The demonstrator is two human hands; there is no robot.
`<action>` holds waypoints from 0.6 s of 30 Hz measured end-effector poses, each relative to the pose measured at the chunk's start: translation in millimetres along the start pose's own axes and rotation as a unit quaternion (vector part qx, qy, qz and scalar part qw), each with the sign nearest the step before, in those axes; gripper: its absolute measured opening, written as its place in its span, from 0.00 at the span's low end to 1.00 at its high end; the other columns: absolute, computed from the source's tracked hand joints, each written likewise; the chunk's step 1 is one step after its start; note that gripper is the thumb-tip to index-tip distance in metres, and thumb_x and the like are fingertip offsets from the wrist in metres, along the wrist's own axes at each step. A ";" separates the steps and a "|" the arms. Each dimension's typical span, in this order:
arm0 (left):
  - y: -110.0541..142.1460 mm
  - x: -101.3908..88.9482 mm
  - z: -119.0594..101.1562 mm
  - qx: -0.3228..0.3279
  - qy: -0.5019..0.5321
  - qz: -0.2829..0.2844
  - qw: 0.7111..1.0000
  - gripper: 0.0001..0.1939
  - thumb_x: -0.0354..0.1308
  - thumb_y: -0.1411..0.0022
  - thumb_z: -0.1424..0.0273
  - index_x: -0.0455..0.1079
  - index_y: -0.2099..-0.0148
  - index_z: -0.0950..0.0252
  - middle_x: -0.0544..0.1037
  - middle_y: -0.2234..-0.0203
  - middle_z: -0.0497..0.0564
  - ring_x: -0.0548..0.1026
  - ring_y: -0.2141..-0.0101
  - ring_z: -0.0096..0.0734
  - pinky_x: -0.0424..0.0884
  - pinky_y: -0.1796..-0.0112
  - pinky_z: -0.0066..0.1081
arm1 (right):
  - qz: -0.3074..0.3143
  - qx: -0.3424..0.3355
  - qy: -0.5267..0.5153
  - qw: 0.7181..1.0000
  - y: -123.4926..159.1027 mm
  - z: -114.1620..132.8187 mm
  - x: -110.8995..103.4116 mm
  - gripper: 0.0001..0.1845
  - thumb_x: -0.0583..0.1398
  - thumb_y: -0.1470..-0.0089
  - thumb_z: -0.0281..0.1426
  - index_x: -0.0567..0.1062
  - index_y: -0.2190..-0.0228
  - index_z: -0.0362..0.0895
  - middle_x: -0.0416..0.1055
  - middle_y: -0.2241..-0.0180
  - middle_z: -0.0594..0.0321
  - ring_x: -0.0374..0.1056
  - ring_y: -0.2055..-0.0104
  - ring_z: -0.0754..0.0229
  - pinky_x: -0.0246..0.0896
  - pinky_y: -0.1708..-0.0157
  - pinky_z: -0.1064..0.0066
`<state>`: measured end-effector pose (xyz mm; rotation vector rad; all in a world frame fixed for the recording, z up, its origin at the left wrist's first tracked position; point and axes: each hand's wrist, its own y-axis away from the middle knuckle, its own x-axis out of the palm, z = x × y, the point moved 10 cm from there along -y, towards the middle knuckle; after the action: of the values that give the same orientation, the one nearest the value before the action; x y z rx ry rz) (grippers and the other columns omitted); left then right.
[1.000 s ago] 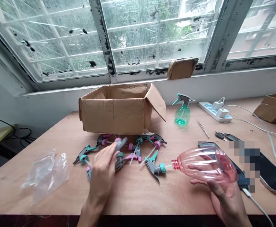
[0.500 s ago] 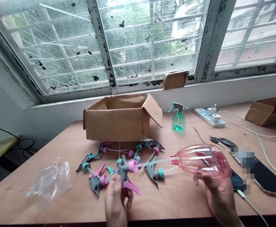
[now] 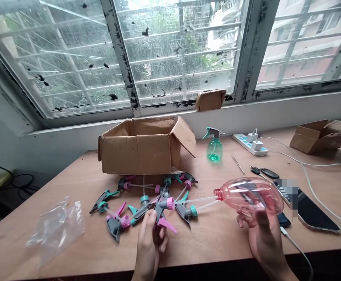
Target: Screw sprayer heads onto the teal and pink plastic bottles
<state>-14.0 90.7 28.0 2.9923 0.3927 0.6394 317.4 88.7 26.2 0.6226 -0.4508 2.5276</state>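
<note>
My left hand (image 3: 152, 238) is closed around a grey spray head (image 3: 159, 210) with a pink collar and pink trigger. Its clear dip tube (image 3: 198, 200) points right, with the tip at the mouth of a clear pink bottle (image 3: 246, 195); I cannot tell how far inside the tip is. The bottle lies on its side in my right hand (image 3: 265, 232), neck toward the left, fingers underneath and thumb against its near side. Several other spray heads (image 3: 118, 223) with pink or teal collars lie on the table around and behind my left hand.
An open cardboard box (image 3: 138, 154) stands behind the spray heads. A green spray bottle (image 3: 214, 150) stands upright to its right. Further right are a power strip (image 3: 249, 144), tweezers (image 3: 238, 164), keys (image 3: 265, 171) and a phone (image 3: 319, 212). A plastic bag (image 3: 59, 230) lies left.
My left hand has brought the spray head slightly right, and its dip tube tip has come to the bottle mouth. The whole view has shifted a little.
</note>
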 end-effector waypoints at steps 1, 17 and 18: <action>-0.2 -0.6 -0.1 0.001 0.005 -0.006 1.000 0.27 0.74 0.41 0.48 0.63 0.66 0.61 0.64 0.81 0.37 0.56 0.82 0.19 0.57 0.84 0.16 | 0.002 0.000 -0.003 1.000 0.2 0.5 0.0 0.42 0.71 0.49 0.61 0.73 0.41 0.55 0.74 0.64 0.62 0.63 0.71 0.62 0.62 0.79 0.75; 9.8 25.8 35.8 -0.082 -0.133 0.244 0.957 0.29 0.58 0.29 0.43 0.61 0.44 0.61 0.78 0.81 0.44 0.67 0.85 0.23 0.58 0.80 0.21 | 0.128 0.052 0.066 0.988 8.9 -30.7 11.1 0.50 0.78 0.53 0.48 0.68 0.34 0.52 0.72 0.37 0.47 0.76 0.65 0.58 0.78 0.69 0.68; 12.3 27.5 38.5 -0.085 -0.144 0.267 0.949 0.30 0.58 0.28 0.43 0.60 0.41 0.62 0.80 0.80 0.46 0.69 0.84 0.25 0.58 0.80 0.22 | 0.139 0.056 0.066 0.987 10.7 -32.6 12.8 0.50 0.78 0.53 0.48 0.68 0.34 0.52 0.71 0.36 0.47 0.78 0.59 0.54 0.80 0.66 0.67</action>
<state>28.8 85.8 5.0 2.9488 -0.4792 0.2255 290.7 98.4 3.3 0.4562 -0.3703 2.8549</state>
